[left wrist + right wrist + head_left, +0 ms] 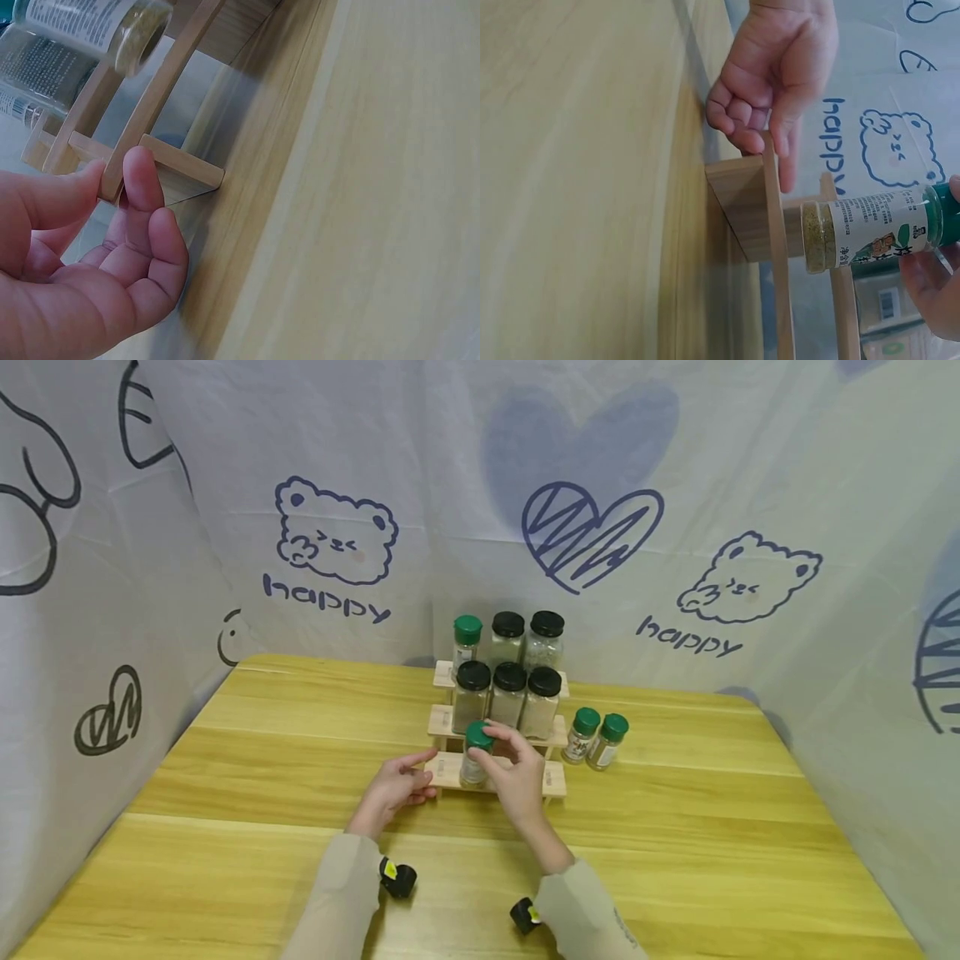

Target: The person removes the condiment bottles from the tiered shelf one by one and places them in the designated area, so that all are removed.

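My right hand (522, 781) grips a small spice jar (877, 225) by its green cap, fingers and thumb round the cap. The jar is upright over the lowest step of a three-step wooden rack (555, 779); the right wrist view shows a small gap between its base and that step. Yellowish seasoning lies in the bottom of the jar, and a printed label wraps its side. My left hand (393, 787) pinches the left end of the lowest step between thumb and forefinger, its other fingers curled beneath.
Three black-capped jars (509, 689) fill the middle step. On the top step are a green-capped jar (467, 639) and two black-capped ones (546, 639). Two more green-capped jars (582, 739) stand on the wooden table (690, 827) right of the rack. A printed curtain (465, 460) hangs behind.
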Demonstrator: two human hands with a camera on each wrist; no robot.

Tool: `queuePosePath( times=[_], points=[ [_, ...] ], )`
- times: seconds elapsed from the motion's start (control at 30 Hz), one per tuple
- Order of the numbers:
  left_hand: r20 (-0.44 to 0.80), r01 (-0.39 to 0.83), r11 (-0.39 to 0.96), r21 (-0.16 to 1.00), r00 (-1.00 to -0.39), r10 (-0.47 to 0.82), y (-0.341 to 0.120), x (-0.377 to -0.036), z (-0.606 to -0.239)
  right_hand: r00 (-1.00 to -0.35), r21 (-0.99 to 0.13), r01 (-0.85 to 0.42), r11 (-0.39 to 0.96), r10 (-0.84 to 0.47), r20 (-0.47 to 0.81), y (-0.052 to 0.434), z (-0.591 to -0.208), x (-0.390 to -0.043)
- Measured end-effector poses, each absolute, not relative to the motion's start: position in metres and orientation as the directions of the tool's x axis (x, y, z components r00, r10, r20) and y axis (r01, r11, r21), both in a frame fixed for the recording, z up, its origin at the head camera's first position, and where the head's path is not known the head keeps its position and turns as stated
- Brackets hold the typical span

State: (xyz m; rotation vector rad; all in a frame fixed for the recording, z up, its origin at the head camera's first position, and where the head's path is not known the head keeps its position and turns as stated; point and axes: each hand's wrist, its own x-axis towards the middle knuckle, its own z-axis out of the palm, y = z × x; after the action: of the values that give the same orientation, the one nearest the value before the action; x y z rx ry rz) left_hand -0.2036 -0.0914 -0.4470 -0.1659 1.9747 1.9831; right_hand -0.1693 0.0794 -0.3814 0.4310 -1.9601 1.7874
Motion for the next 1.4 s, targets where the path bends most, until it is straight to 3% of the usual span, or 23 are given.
queuePosePath(
  times=[1.4],
  points=[
    [-0.313, -0.318, -0.003, 0.948, -0.935, 0.167, -0.09, -0.203, -0.447, -0.75, -0.784, -0.573, 0.238, 0.234, 0.619, 0.167, -0.376, -0.165]
  ],
)
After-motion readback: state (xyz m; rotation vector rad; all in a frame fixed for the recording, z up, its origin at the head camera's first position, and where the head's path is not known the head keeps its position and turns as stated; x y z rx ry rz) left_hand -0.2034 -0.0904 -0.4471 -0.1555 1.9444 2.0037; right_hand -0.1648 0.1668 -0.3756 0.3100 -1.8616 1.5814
